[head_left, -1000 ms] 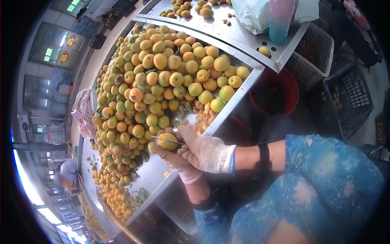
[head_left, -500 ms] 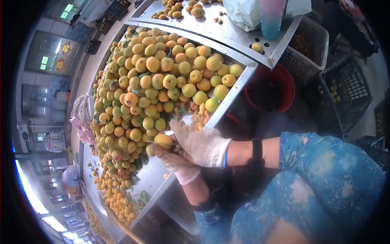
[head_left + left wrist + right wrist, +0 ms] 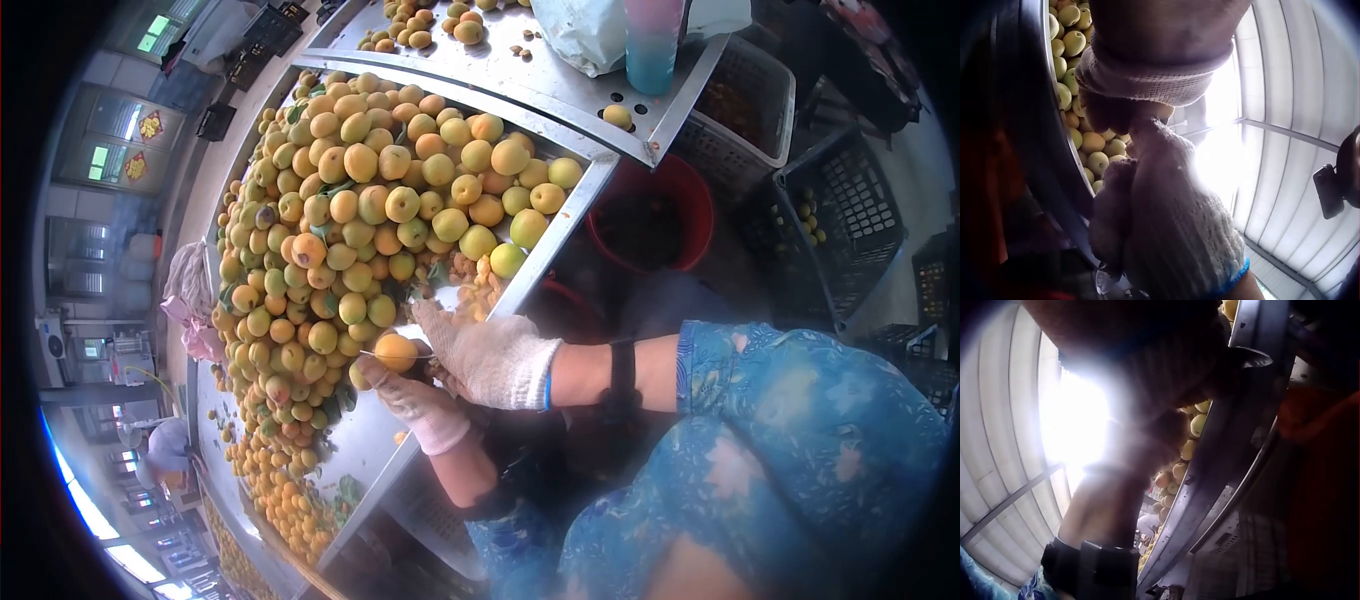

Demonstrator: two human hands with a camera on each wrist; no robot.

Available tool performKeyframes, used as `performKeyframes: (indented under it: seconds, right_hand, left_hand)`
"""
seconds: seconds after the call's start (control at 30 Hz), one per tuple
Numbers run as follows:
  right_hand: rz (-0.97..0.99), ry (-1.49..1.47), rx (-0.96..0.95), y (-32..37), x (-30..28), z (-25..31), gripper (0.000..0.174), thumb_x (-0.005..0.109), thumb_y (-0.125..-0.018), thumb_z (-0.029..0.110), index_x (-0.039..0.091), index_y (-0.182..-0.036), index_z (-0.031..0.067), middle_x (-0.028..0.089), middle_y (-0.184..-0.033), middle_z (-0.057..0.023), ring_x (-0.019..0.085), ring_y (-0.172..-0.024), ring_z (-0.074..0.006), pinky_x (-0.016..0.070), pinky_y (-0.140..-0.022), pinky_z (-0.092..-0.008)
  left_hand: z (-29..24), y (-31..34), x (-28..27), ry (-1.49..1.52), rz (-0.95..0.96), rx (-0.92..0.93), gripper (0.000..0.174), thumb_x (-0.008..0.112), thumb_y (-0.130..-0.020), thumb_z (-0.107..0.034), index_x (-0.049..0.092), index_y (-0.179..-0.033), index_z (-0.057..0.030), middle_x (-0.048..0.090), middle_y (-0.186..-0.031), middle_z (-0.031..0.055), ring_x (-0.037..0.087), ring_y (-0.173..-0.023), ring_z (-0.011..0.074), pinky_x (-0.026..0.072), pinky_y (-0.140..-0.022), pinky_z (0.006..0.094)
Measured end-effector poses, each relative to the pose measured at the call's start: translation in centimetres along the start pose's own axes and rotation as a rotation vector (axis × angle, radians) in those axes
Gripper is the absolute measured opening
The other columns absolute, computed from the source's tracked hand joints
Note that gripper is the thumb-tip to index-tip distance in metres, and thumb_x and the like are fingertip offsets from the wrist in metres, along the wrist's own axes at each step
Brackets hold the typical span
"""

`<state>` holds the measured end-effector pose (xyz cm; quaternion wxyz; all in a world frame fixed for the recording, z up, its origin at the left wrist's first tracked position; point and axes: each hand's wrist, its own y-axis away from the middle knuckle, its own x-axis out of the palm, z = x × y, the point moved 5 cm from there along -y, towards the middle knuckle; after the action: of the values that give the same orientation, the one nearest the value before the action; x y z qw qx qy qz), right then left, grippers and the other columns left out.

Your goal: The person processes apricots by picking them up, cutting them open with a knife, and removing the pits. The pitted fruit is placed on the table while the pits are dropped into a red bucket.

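In the head view my left hand (image 3: 425,412), in a whitish knit glove, holds a yellow-orange apricot (image 3: 397,345) at its fingertips. A greener apricot (image 3: 358,376) shows beside those fingers. My right hand (image 3: 500,362), gloved with a blue-edged cuff, is right against it and grips a knife. The thin blade lies across the held apricot, and in the right wrist view the knife's pointed metal end (image 3: 1257,358) sticks out from that hand. Its handle is hidden in the glove. Both hands are above the near edge of a metal table (image 3: 375,425).
A large heap of apricots (image 3: 340,220) covers the table, with halved pieces (image 3: 480,290) by the edge. Beyond is another metal table (image 3: 560,90) with a bag and a tumbler (image 3: 650,50). A red bucket (image 3: 690,235) and plastic crates (image 3: 850,220) stand at right.
The head view has shifted, so the tables slide left in it. The held apricot shows a more orange side now. Both hands keep their hold, the blade still across the fruit.
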<state>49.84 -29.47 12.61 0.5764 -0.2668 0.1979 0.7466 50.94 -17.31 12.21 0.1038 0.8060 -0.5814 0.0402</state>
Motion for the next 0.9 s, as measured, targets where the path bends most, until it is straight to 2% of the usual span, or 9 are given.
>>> performKeyframes:
  seconds: [0.07, 0.2, 0.3, 0.33, 0.4, 0.5, 0.63, 0.8, 0.9]
  right_hand:
    - [0.068, -0.027, 0.068, 0.1, -0.4, 0.0, 0.062, 0.053, -0.090, 0.027, 0.029, -0.142, 0.0026, 0.067, -0.090, -0.0229, 0.066, -0.080, -0.0421, 0.0524, -0.068, -0.0491]
    - [0.112, 0.016, 0.087, -0.1, -1.0, -0.4, 0.055, 0.052, -0.090, 0.027, 0.036, -0.137, 0.0027, 0.067, -0.092, -0.0227, 0.066, -0.082, -0.0413, 0.0526, -0.070, -0.0488]
    - [0.090, -0.033, 0.087, -0.6, -1.4, -0.8, 0.038, 0.053, -0.087, 0.019, 0.053, -0.120, -0.0010, 0.069, -0.095, -0.0210, 0.068, -0.092, -0.0358, 0.0537, -0.077, -0.0439]
    - [0.091, -0.031, 0.087, -0.7, -1.1, -1.2, 0.038, 0.053, -0.087, 0.019, 0.053, -0.120, -0.0010, 0.069, -0.095, -0.0210, 0.068, -0.092, -0.0358, 0.0537, -0.077, -0.0439]
    - [0.093, -0.045, 0.046, -1.0, -1.0, -1.5, 0.034, 0.053, -0.087, 0.020, 0.058, -0.114, -0.0004, 0.068, -0.097, -0.0219, 0.067, -0.092, -0.0367, 0.0530, -0.080, -0.0444]
    - [0.121, -0.157, 0.022, -1.3, -0.9, -1.7, 0.027, 0.053, -0.087, 0.020, 0.063, -0.103, 0.0002, 0.068, -0.092, -0.0220, 0.067, -0.092, -0.0378, 0.0524, -0.081, -0.0443]
    - [0.132, -0.170, -0.099, -1.4, -1.3, -1.3, 0.023, 0.054, -0.085, 0.019, 0.067, -0.091, 0.0016, 0.068, -0.084, -0.0208, 0.067, -0.087, -0.0377, 0.0527, -0.078, -0.0440]
    - [0.227, -0.100, -0.141, -2.3, 0.1, -2.0, 0.017, 0.055, -0.084, 0.015, 0.067, -0.090, 0.0054, 0.068, -0.081, -0.0149, 0.068, -0.079, -0.0321, 0.0542, -0.070, -0.0412]
    - [0.255, -0.011, -0.164, -2.9, 1.3, -2.4, 0.016, 0.059, -0.083, 0.016, 0.067, -0.093, 0.0074, 0.067, -0.082, -0.0102, 0.068, -0.081, -0.0280, 0.0537, -0.072, -0.0380]
  left_hand:
    - [0.1, -0.5, -0.9, -0.232, 0.026, 0.050, 0.067, 0.042, -0.096, -0.061, 0.054, -0.119, 0.0010, 0.064, -0.099, 0.0081, 0.059, -0.082, 0.0139, 0.0482, -0.072, 0.0276]
    - [-0.5, -0.3, -0.3, -0.509, 0.131, 0.211, 0.059, 0.054, -0.094, -0.054, 0.057, -0.112, 0.0022, 0.062, -0.094, 0.0096, 0.057, -0.081, 0.0133, 0.0474, -0.072, 0.0271]
    - [-0.6, 0.5, 1.3, -0.654, 0.220, 0.134, 0.040, 0.071, -0.086, -0.031, 0.063, -0.106, 0.0025, 0.064, -0.088, 0.0092, 0.060, -0.079, 0.0163, 0.0483, -0.074, 0.0286]
    - [-0.1, 0.3, 1.0, -0.651, 0.220, 0.133, 0.040, 0.071, -0.086, -0.031, 0.063, -0.106, 0.0025, 0.064, -0.088, 0.0092, 0.060, -0.079, 0.0163, 0.0483, -0.074, 0.0286]
    - [-0.2, 0.1, 1.2, -0.673, 0.315, 0.403, 0.047, 0.068, -0.090, -0.037, 0.060, -0.108, 0.0058, 0.063, -0.088, 0.0054, 0.057, -0.076, 0.0104, 0.0469, -0.068, 0.0220]
    - [-0.6, 0.3, 1.1, -0.694, 0.368, 0.501, 0.045, 0.067, -0.091, -0.037, 0.061, -0.107, 0.0050, 0.063, -0.088, 0.0050, 0.058, -0.079, 0.0118, 0.0480, -0.071, 0.0240]
    - [-1.3, 0.7, 1.2, -0.735, 0.397, 0.521, 0.043, 0.066, -0.092, -0.037, 0.063, -0.106, 0.0041, 0.063, -0.089, 0.0051, 0.059, -0.080, 0.0139, 0.0491, -0.073, 0.0267]
    - [-1.9, 1.5, 2.2, -0.643, 0.334, 0.510, 0.032, 0.070, -0.085, -0.022, 0.065, -0.105, 0.0030, 0.064, -0.095, 0.0117, 0.061, -0.088, 0.0205, 0.0479, -0.082, 0.0333]
    - [-1.4, 2.0, 2.0, -0.673, 0.326, 0.485, 0.042, 0.062, -0.091, -0.024, 0.057, -0.118, 0.0071, 0.063, -0.105, 0.0155, 0.060, -0.098, 0.0226, 0.0462, -0.089, 0.0342]
